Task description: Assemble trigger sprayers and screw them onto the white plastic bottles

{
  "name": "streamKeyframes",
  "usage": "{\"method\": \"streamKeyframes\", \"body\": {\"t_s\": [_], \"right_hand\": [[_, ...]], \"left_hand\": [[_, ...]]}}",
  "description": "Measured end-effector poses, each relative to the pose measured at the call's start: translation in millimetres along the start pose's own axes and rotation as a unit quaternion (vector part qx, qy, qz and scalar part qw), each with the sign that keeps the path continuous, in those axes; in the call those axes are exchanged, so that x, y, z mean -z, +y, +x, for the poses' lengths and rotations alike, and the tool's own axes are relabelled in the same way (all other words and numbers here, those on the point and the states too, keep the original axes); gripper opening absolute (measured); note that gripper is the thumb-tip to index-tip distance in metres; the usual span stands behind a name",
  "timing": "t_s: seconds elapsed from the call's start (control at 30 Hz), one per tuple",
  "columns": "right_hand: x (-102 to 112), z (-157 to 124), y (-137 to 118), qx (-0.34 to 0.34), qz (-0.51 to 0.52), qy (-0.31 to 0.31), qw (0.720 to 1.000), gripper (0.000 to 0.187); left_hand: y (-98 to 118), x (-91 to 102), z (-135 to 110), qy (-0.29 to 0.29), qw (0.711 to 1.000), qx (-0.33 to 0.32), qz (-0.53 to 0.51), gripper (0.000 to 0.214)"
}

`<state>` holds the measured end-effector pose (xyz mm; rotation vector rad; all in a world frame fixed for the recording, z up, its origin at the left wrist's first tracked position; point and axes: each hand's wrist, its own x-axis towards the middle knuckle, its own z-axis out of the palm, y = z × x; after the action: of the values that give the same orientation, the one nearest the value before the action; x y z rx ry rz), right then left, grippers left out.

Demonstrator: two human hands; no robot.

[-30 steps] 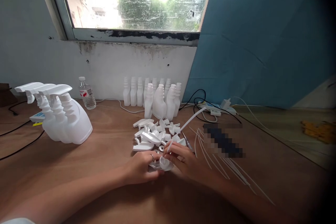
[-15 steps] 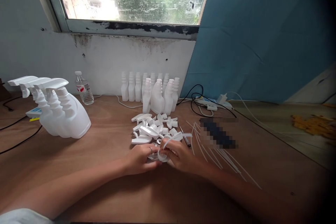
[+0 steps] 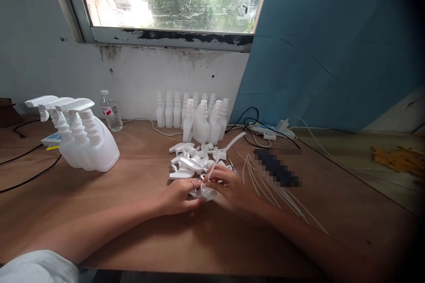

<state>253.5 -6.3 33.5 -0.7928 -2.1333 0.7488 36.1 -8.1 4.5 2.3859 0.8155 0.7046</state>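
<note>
My left hand (image 3: 179,196) is closed on a white spray-trigger head (image 3: 206,193) resting low over the wooden table (image 3: 139,177). My right hand (image 3: 230,190) pinches a thin white dip tube (image 3: 229,147) whose lower end meets the trigger head; the tube rises to the upper right, straight. Just beyond my fingers lies a heap of loose white trigger heads (image 3: 192,161). To the right of my right hand several more dip tubes (image 3: 282,199) lie fanned on the table.
Empty white bottles (image 3: 194,117) stand in rows against the wall. Three assembled spray bottles (image 3: 83,139) stand at the left, a water bottle (image 3: 111,117) behind them. Black cables (image 3: 252,126) and a power strip (image 3: 270,132) lie at back right. A blurred dark object (image 3: 277,168) sits by the tubes.
The dip tube, bent into a curl half a second ago, has straightened and points up to the right again. Both hands stay on the trigger head; the view shifted slightly.
</note>
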Motion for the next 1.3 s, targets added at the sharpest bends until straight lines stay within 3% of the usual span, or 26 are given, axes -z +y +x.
{"method": "streamKeyframes", "body": {"t_s": [0.2,0.37,0.47,0.57,0.67,0.77,0.87,0.93,1.0,1.17,1.3], "right_hand": [[-4,-5,-4,-0.035,-0.012,-0.015,0.999,0.022],[-6,-5,3,0.009,-0.02,-0.026,0.999,0.03],[-4,-3,5,0.001,-0.031,-0.015,0.999,0.03],[0,-1,2,-0.008,-0.036,-0.008,0.999,0.028],[5,0,-5,0.006,-0.014,-0.014,1.0,0.025],[6,-1,-8,-0.007,0.012,-0.04,0.999,0.026],[3,-5,-5,-0.034,0.017,-0.059,0.998,0.027],[1,-8,-1,-0.044,0.014,-0.074,0.996,0.025],[-1,-11,2,-0.062,0.012,-0.09,0.994,0.024],[-1,-14,0,-0.088,0.057,-0.061,0.993,0.027],[6,-13,-4,-0.1,0.119,-0.029,0.987,0.044]], "left_hand": [[1,1.6,0,-0.007,1.0,-0.015,0.003,0.037],[1,-1.1,0,-0.013,0.999,-0.02,0.023,0.035],[2,-2.1,-4,0.002,1.0,-0.007,0.02,0.037],[4,10.2,-4,0.086,0.995,-0.056,0.02,0.046],[-3,39.9,16,0.226,0.965,-0.12,0.063,0.03],[-24,70.8,57,0.337,0.932,-0.052,0.125,0.017],[-59,83.3,104,0.348,0.926,0.074,0.13,0.035],[-84,80.6,126,0.337,0.918,0.176,0.116,0.061],[-104,74.6,137,0.322,0.911,0.237,0.1,0.074],[-122,75.9,123,0.322,0.906,0.252,0.112,0.039],[-118,92.5,86,0.363,0.894,0.217,0.149,0.04]]}}
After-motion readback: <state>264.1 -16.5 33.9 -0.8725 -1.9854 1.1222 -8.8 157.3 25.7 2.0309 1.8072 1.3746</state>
